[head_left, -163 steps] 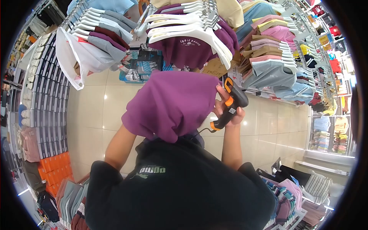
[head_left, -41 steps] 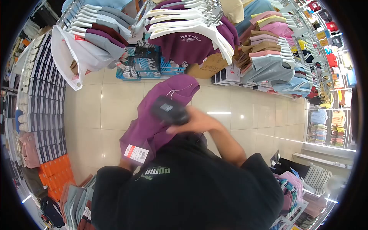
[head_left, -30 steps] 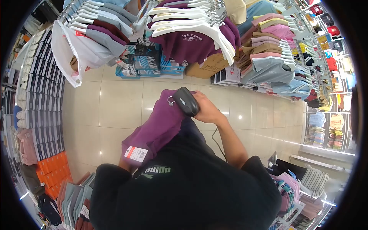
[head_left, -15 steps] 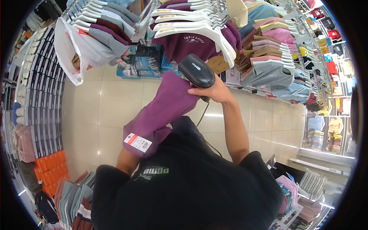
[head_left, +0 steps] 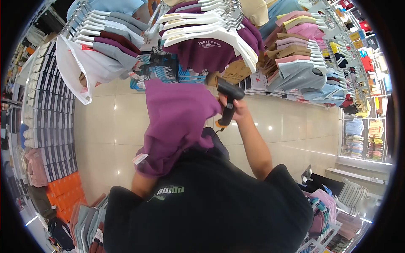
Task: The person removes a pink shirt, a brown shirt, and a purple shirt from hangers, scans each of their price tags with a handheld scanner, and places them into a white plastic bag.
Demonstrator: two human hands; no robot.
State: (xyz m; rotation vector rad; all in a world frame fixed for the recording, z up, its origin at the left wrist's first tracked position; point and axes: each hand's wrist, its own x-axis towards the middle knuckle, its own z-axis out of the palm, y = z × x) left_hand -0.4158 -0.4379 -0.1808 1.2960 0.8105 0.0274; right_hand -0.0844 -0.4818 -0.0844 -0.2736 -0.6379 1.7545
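My right hand (head_left: 238,109) is closed around the grip of a black barcode scanner (head_left: 228,99) with a yellow-orange end and a dark cable. Its fingertips also reach the edge of a purple garment (head_left: 177,111), which hangs spread out in front of my chest. My left forearm (head_left: 144,184) goes in under the garment's lower left part, and the cloth hides that hand. A white price tag (head_left: 140,158) with a red band lies on the cloth just beyond that forearm.
Racks of shirts on white hangers (head_left: 202,36) stand ahead and to the right. A white plastic bag (head_left: 86,67) hangs at the front left. Stacked shoe boxes (head_left: 52,105) and orange boxes (head_left: 65,194) line the left side. Tiled floor (head_left: 109,130) lies between them.
The garment has been spread wider and its tag has turned to a slant. My right hand has moved slightly right and down, rotating the scanner so its handle now shows.
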